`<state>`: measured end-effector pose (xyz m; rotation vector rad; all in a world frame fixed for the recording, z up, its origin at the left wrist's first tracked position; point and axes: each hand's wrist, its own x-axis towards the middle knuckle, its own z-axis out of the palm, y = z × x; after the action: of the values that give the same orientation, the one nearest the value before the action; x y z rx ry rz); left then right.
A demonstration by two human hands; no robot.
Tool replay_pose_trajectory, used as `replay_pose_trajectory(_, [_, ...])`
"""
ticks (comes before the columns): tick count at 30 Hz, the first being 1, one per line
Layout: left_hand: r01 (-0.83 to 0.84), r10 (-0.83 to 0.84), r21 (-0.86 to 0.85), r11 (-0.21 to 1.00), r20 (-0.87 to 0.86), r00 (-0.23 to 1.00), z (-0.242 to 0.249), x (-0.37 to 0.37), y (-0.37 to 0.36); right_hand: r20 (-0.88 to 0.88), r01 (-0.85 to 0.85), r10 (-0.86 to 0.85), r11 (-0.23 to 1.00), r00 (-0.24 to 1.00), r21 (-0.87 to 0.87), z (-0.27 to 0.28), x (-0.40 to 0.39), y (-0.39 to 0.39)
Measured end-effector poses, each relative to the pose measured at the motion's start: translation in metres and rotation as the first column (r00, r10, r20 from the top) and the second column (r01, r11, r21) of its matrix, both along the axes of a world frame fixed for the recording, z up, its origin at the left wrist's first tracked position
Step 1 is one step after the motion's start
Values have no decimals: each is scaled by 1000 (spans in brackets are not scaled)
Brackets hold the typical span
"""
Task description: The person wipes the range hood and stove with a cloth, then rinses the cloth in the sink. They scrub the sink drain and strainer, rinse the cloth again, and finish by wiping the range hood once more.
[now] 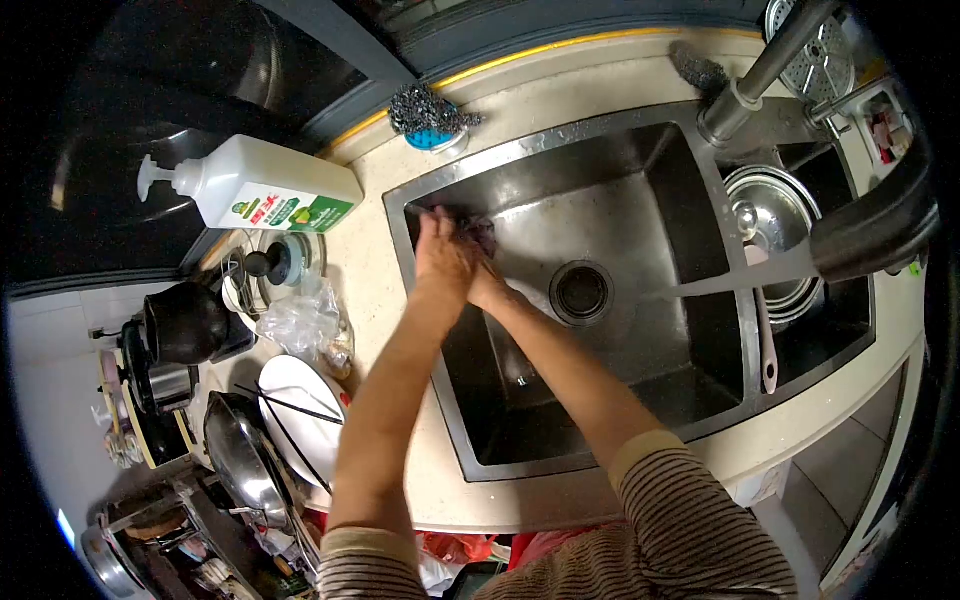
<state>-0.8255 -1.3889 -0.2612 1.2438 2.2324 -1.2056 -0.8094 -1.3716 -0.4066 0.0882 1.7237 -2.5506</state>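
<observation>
Inside the steel sink (610, 225), both hands meet close to its left wall. A crumpled dark purplish cloth (478, 236) is pressed between them and shows on their right side. My left hand (442, 258) lies over it, fingers towards the back and closed against the bundle. My right hand (486, 286) comes in from below, closed at the cloth, its fingers mostly hidden behind the left. A stream of water (735, 276) runs from the black tap head (875, 225) into the basin, right of the round drain (580, 292).
A white pump bottle (275, 185) stands left of the sink. A steel-wool scourer (425, 110) rests on a blue-and-white holder behind it. The right basin has metal bowls (775, 215) and a long-handled utensil (768, 350). Left lie a white plate (300, 415), chopsticks and a wok (240, 455).
</observation>
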Motion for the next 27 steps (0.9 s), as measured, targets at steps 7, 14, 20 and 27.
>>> replay_pose_trajectory(7, [-130, 162, -140, 982, 251, 954, -55, 82, 1, -53, -168, 329, 607, 943, 777, -34, 135, 49])
replay_pose_trajectory(14, [-727, 3, -403, -556, 874, -487, -196, 197, -65, 276, -409, 745, -5, 608, 913, -38, 175, 43])
replay_pose_trajectory(20, [-700, 563, -177, 692, 739, 369, -150, 202, -47, 432, -603, 625, 78, 650, 794, 8, 204, 100])
replay_pose_trajectory(27, [-781, 171, 86, 618, 955, 241, -171, 226, 75, 606, -566, 580, -279, 544, 776, 71, 219, 211])
